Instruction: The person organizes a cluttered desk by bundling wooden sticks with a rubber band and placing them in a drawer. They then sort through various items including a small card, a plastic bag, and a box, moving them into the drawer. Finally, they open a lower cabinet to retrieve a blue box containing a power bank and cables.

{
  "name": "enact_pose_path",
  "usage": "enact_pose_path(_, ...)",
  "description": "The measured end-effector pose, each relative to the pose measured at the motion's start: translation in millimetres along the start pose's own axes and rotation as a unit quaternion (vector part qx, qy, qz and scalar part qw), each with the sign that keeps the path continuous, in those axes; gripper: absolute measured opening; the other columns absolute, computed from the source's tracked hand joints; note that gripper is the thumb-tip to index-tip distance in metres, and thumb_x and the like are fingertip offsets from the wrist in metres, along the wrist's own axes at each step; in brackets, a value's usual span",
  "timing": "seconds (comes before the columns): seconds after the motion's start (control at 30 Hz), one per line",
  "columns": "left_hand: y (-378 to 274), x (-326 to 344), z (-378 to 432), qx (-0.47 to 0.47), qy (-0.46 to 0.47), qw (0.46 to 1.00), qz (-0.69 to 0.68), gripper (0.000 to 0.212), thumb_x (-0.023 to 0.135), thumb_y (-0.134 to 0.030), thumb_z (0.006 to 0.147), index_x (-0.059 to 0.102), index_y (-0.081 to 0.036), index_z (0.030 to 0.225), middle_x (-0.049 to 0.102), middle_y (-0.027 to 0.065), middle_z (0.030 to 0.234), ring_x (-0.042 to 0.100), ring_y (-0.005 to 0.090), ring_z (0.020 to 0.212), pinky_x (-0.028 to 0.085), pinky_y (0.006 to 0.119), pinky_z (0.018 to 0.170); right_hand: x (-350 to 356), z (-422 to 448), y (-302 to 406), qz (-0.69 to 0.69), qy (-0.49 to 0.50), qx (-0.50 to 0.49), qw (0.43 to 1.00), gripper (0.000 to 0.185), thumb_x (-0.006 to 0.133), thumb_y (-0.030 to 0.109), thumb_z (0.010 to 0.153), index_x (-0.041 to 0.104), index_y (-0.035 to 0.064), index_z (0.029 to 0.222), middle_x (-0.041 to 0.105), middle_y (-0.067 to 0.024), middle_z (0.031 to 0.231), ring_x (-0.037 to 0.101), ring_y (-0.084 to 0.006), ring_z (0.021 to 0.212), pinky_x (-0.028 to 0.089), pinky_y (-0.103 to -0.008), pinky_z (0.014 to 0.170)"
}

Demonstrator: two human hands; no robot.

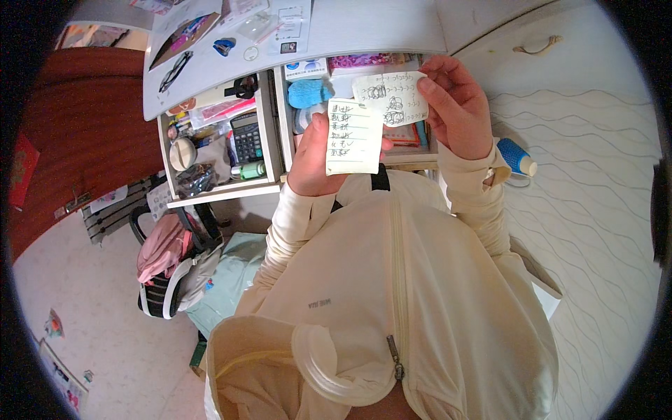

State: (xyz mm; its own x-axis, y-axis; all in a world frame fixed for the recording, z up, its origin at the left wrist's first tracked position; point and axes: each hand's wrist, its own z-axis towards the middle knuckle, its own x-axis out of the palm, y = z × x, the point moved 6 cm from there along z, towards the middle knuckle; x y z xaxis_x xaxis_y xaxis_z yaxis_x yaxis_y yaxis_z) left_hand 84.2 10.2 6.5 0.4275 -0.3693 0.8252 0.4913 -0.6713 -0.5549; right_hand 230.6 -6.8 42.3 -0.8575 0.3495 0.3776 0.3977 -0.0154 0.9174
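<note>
My left hand grips a small lined paper pad that bears handwriting, with its thumb along the pad's left edge. Between the thumb and fingers of my right hand is the right edge of a paper slip, covered with handwritten marks and scribbles. The slip's lower left corner meets the top of the pad; whether the two are joined I cannot tell. Both papers are held above an open drawer, hiding part of what lies in it.
A second open drawer holds a calculator, a green bottle and a round white container. Eyeglasses and a blue stapler lie on the desk. A backpack stands at the left, a blue-and-cream object at the right.
</note>
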Motion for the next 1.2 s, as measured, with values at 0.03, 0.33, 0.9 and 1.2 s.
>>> enact_pose_path(0.03, 1, 0, 0, 0.0, 0.007, 1.0, -0.006, 0.059, 0.023, -0.048, 0.082, 0.038, 0.003, 0.109, 0.053, 0.017, 0.095, 0.056, 0.0257, 0.081, 0.047, 0.034, 0.068, 0, -1, 1, 0.0, 0.0, 0.0, 1.0, 0.015, 0.057, 0.007, 0.073, 0.051, 0.0048, 0.087, 0.051, 0.002, 0.065, 0.038, -0.0021, 0.049, 0.028, -0.0156, 0.041)
enact_pose_path(0.33, 6, 3, 10, -0.011, -0.103, 0.995, 0.002, 0.051, 0.024, -0.042, 0.084, 0.033, -0.003, 0.116, 0.051, 0.0133, 0.101, 0.052, 0.0223, 0.089, 0.044, 0.031, 0.074, 44, -29, 45, -0.44, 0.158, -0.349, 0.812, 0.014, 0.058, 0.01, 0.059, 0.057, 0.013, 0.074, 0.053, -0.0027, 0.075, 0.05, -0.0213, 0.07, 0.04, -0.0315, 0.061)
enact_pose_path(0.9, 16, -9, 3, -0.031, -0.144, 0.989, -0.035, 0.047, 0.03, -0.042, 0.084, 0.034, -0.008, 0.116, 0.049, 0.0043, 0.103, 0.05, 0.0136, 0.09, 0.045, 0.024, 0.072, 29, -13, -16, -0.101, 0.188, 0.073, 0.974, 0.031, 0.049, -0.005, 0.072, 0.047, -0.0001, 0.103, 0.056, -0.0056, 0.084, 0.052, -0.0095, 0.074, 0.043, -0.0207, 0.062)
enact_pose_path(1.2, 15, -3, 1, -0.037, -0.145, 0.986, -0.075, 0.045, 0.025, -0.043, 0.084, 0.043, -0.007, 0.106, 0.055, 0.0047, 0.09, 0.053, 0.0133, 0.078, 0.044, 0.024, 0.068, 10, -7, -58, 0.298, 0.09, 0.24, 0.919, 0.024, 0.05, 0.0, 0.074, 0.049, -0.0016, 0.098, 0.052, -0.013, 0.097, 0.051, -0.021, 0.091, 0.046, -0.0333, 0.076)
